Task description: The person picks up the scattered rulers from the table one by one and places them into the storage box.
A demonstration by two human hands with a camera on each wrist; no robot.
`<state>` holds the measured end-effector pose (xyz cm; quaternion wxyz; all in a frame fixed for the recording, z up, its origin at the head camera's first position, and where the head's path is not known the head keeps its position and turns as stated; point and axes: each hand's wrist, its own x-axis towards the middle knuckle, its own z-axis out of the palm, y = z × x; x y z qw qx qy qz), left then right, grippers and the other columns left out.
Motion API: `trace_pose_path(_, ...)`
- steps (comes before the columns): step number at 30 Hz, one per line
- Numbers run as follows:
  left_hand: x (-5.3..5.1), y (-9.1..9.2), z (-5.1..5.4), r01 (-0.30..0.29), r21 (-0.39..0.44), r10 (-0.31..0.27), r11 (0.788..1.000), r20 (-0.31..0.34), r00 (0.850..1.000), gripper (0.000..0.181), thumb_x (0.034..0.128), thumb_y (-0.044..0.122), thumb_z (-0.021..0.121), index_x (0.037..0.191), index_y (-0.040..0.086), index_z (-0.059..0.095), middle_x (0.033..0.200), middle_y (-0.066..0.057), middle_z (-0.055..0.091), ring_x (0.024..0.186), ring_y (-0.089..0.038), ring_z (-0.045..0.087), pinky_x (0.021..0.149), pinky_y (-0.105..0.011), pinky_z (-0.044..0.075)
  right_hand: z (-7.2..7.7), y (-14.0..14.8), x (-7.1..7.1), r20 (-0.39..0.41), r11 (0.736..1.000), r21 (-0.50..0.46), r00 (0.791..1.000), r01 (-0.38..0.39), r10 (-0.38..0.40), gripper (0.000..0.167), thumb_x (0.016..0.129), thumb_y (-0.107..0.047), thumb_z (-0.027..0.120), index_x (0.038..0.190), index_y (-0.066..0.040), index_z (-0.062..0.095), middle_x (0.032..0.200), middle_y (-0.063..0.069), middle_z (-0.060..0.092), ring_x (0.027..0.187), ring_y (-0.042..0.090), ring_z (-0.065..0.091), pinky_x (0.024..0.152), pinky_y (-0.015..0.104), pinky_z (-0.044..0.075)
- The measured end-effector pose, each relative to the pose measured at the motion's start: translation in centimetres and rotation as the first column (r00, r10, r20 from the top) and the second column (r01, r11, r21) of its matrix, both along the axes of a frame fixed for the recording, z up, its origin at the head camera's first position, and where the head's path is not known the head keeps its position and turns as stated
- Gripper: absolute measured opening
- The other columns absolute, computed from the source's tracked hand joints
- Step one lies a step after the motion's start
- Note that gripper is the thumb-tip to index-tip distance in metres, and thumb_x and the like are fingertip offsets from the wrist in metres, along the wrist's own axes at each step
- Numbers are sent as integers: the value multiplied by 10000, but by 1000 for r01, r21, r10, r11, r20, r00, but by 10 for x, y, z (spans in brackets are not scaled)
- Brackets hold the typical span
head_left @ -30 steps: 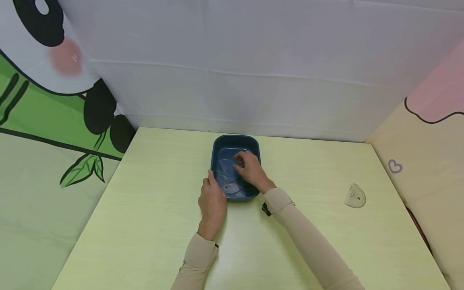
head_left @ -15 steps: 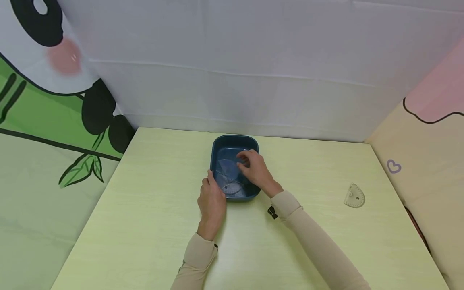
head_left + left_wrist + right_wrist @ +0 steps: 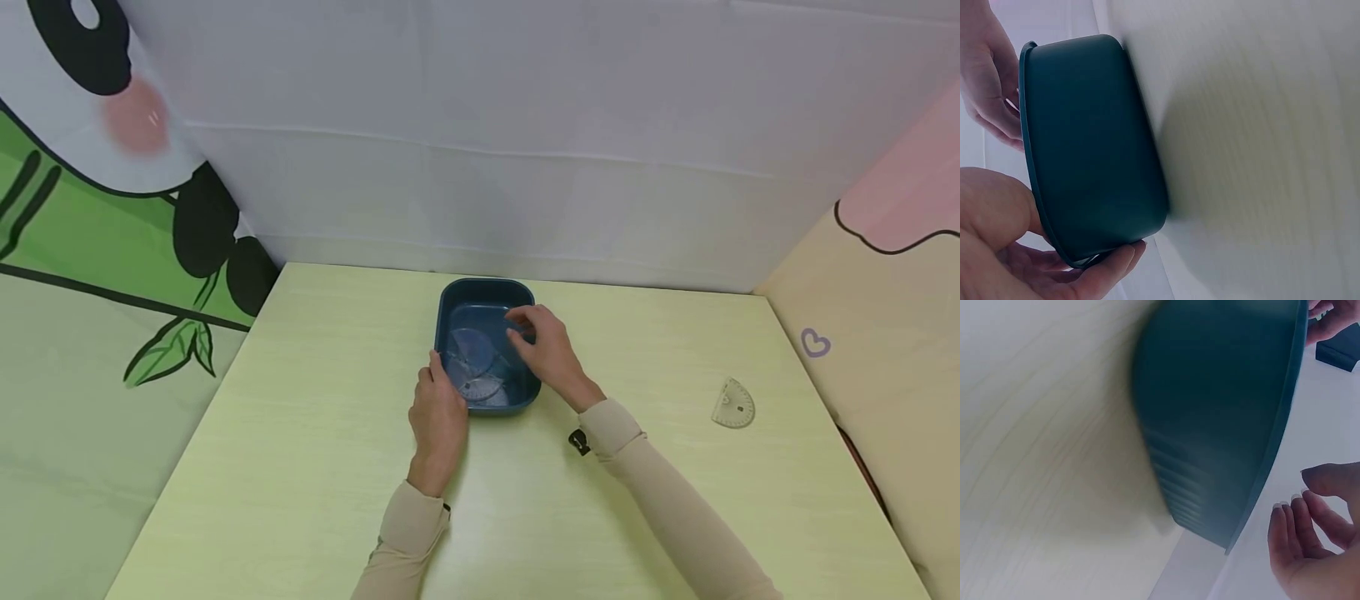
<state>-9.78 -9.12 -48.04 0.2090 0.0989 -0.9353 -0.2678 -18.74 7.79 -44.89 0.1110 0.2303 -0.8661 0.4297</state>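
Observation:
A dark blue plastic bin (image 3: 486,287) stands on the table. My left hand (image 3: 438,421) grips its near left wall. In the left wrist view the thumb is over the rim and the fingers (image 3: 1107,272) lie against the outside. Inside the bin lie a clear protractor (image 3: 480,387) and other clear pieces whose shapes blur together. Over the bin's right rim hovers my right hand (image 3: 551,346). Its fingers (image 3: 1294,528) are loosely bent, thumb apart from them, and nothing shows between them in the right wrist view.
Another clear protractor (image 3: 734,404) lies on the right part of the pale table (image 3: 315,417). A white cloth wall (image 3: 480,167) rises just behind the bin. Printed cloth panels stand along the left and right sides.
My right hand has risen out of the bin's middle and shifted right to its rim, its fingers spreading slightly. My left hand and the bin have stayed in place.

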Motion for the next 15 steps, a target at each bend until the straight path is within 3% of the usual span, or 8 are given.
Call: trace_pose_path(15,0,-1,-1,-3,7,3,1000,11,1000,563,908,-63,664,1438,-103,481,1104,-284,612,860,-432,664,602,-557,543,0,24,5,8,999,-29,999,45,-45,264,969,-33,683,1215,58,654,1166,206,640,1049,359,640,907,477,547)
